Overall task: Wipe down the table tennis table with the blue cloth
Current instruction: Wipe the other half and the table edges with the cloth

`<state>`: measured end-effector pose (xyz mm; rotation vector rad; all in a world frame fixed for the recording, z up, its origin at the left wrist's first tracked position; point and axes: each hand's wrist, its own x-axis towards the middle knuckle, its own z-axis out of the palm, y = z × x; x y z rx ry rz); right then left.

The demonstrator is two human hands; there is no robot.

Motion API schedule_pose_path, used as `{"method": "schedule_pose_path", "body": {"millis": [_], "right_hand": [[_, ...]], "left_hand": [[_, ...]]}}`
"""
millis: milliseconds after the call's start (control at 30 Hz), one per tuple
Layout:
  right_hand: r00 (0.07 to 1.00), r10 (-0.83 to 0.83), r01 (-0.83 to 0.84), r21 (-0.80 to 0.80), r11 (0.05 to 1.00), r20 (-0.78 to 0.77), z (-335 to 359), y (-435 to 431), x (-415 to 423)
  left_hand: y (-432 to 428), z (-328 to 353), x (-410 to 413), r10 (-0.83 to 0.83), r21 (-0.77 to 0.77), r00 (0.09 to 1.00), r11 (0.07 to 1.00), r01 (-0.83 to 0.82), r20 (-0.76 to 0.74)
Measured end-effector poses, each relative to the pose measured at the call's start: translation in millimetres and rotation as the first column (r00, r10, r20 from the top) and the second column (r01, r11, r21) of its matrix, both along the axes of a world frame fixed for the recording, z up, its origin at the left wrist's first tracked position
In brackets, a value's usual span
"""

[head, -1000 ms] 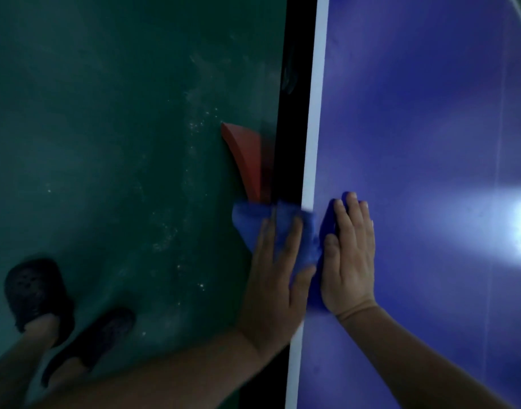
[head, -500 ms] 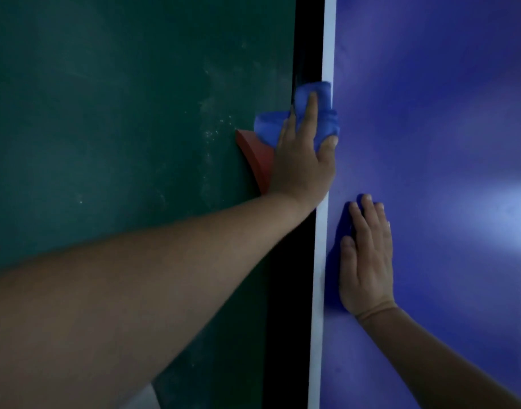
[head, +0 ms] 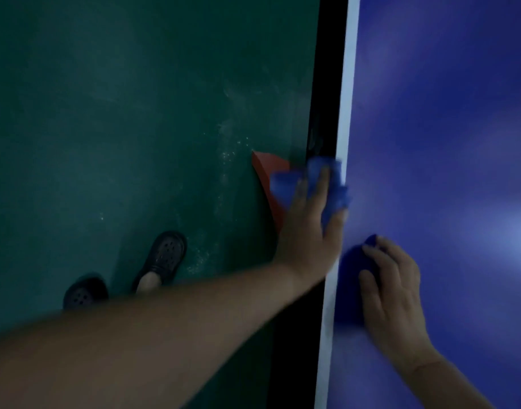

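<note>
1. Blue cloth [head: 285,187] lies bunched under the left hand's fingers [head: 324,184], which sit close together over it. The thumb closes on it from the table side, and its outline is blurred.
2. The left hand [head: 309,231] holds the cloth against the left edge of the table tennis table [head: 445,128], across the white edge line [head: 346,98].
3. The right hand's fingers [head: 380,255] are bent and close together, tips touching the table top, gripping nothing.
4. The right hand [head: 392,293] rests just inside that same edge, nearer the person than the left hand, near it but apart.
5. Off the table, a red-orange piece [head: 265,166] shows against the green floor [head: 105,113], partly covered by the cloth.
6. 2 dark perforated shoes [head: 164,255] stand on the floor, well apart from the table edge.
</note>
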<state>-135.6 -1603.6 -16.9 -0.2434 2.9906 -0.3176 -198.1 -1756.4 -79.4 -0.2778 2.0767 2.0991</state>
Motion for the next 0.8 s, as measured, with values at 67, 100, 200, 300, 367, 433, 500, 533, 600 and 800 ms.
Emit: {"method": "schedule_pose_path", "body": {"millis": [67,100,200,300,367,433,500,533,600,800], "right_hand": [[0.997,0.079,-0.079,-0.02,0.997,-0.013,2,-3,-53],[0.995,0.099,-0.1,-0.032,0.994,-0.029,0,-5,-85],[0.991,0.102,-0.105,-0.028,0.994,-0.088,-8,-23,-186],[0.999,-0.04,0.039,-0.057,0.998,-0.027,-15,-48,-239],[0.996,-0.087,0.086,-0.035,0.996,-0.033,-18,-55,-243],[0.995,-0.085,0.084,-0.021,0.996,-0.046,-21,-54,-239],[0.995,-0.084,0.083,-0.021,0.996,-0.053,-21,-52,-241],[0.995,-0.085,0.083,-0.022,0.996,-0.055,-22,-52,-242],[0.995,-0.084,0.083,-0.02,0.996,-0.056,-24,-55,-244],[0.995,-0.082,0.08,-0.044,0.996,-0.052,-23,-55,-243]], "left_hand": [[-11,0,-67,-0.009,-0.066,1.0,0.998,0.007,-0.021],[-12,2,-88,-0.01,-0.084,1.0,0.996,0.01,-0.006],[-10,8,-86,0.027,-0.063,0.999,0.998,-0.029,-0.033],[-4,8,-12,-0.039,-0.005,0.997,0.999,0.039,-0.063],[-3,11,41,-0.106,0.024,0.992,0.994,0.108,-0.061],[-2,15,62,-0.116,0.04,0.993,0.992,0.117,-0.038],[1,15,46,-0.08,0.049,0.997,0.996,0.08,-0.006],[1,13,26,-0.057,0.049,0.998,0.997,0.056,0.009],[-1,7,-28,-0.007,0.014,1.0,1.0,0.007,0.02],[-23,-5,-190,0.1,0.008,0.994,0.995,-0.1,0.052]]}}
